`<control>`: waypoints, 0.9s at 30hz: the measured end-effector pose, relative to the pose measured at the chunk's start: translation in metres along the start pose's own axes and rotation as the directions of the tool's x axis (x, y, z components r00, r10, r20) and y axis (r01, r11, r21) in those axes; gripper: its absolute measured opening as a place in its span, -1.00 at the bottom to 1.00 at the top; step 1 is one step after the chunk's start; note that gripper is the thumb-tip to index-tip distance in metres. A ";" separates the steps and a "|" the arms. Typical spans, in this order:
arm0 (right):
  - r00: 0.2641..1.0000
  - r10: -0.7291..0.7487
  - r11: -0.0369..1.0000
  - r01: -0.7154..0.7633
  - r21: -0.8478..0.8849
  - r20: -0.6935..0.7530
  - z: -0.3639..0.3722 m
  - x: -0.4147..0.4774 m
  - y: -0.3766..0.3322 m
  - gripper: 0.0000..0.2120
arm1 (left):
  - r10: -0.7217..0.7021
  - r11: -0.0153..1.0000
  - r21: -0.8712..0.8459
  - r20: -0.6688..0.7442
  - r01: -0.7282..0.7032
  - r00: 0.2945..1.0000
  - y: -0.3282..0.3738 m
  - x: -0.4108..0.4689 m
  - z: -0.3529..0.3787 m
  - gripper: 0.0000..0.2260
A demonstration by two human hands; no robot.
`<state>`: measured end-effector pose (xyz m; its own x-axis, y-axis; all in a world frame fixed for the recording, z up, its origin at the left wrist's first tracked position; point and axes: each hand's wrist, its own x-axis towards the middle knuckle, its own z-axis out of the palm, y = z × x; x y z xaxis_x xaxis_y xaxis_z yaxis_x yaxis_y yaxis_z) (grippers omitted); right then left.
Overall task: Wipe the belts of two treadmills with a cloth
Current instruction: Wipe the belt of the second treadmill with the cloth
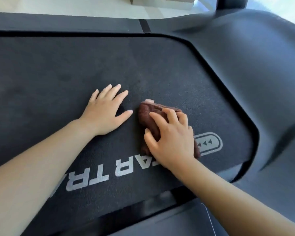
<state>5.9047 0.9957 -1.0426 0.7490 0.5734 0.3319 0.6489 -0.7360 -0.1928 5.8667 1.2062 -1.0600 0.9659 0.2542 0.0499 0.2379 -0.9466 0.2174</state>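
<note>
Two bare forearms come in closest to the lens, the left forearm (32,167) from 8 o'clock and the right forearm (237,198) from 4 o'clock, both reaching toward the middle of the view. Beneath them stretches the treadmill belt (58,74), a dark charcoal surface with a fine, matte grain and a few faint darker smudges toward 10 o'clock. The left hand (106,111) lies flat on the belt just left of centre, palm down, fingers straight and spread apart, holding nothing. The right hand (170,137) sits at centre, slightly toward 4 o'clock, its fingers curled over a bunched brown cloth (150,113) and pressing it onto the belt. The cloth looks like soft, plush terry, crumpled into folds, and it sticks out past the fingertips toward 11 o'clock and under the heel of the hand toward 5 o'clock. A small pale tag (149,100) shows at its far edge. The cloth lies just beside the left thumb without touching it. Pale grey lettering (109,172) is printed on the belt at 7 o'clock, partly covered by both arms. A pale oval badge with small arrows (209,142) lies at 4 o'clock, its left end hidden by the cloth and hand. A smooth dark grey motor cover (254,65) curves around the belt's end from 1 to 4 o'clock. A dark side rail (58,23) runs along 12 o'clock, with light floor (75,5) beyond it.
</note>
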 end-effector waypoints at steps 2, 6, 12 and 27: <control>0.999 -0.035 0.999 0.035 0.023 -0.007 -0.003 -0.011 -0.005 -0.61 | 0.011 1.000 -0.008 -0.033 -0.011 0.999 0.004 -0.018 0.001 -0.41; 0.997 -0.020 0.998 0.016 0.061 0.077 0.000 0.017 -0.004 -0.61 | 0.032 0.998 -0.056 -0.059 -0.035 0.998 0.002 -0.035 0.000 -0.47; 0.993 0.042 0.999 -0.045 0.022 0.112 0.005 0.028 -0.010 -0.60 | 0.017 0.997 -0.070 -0.047 -0.020 0.999 0.004 -0.052 -0.005 -0.49; 0.992 -0.105 0.993 0.101 0.067 0.069 -0.005 -0.028 -0.033 -0.57 | -0.145 0.989 -0.041 -0.072 0.142 0.987 -0.020 -0.056 -0.009 -0.50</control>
<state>5.8616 1.0018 -1.0405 0.6839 0.6714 0.2856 0.7286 -0.6487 -0.2198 5.8069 1.2126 -1.0588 0.9114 0.4020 0.0879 0.3682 -0.8921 0.2618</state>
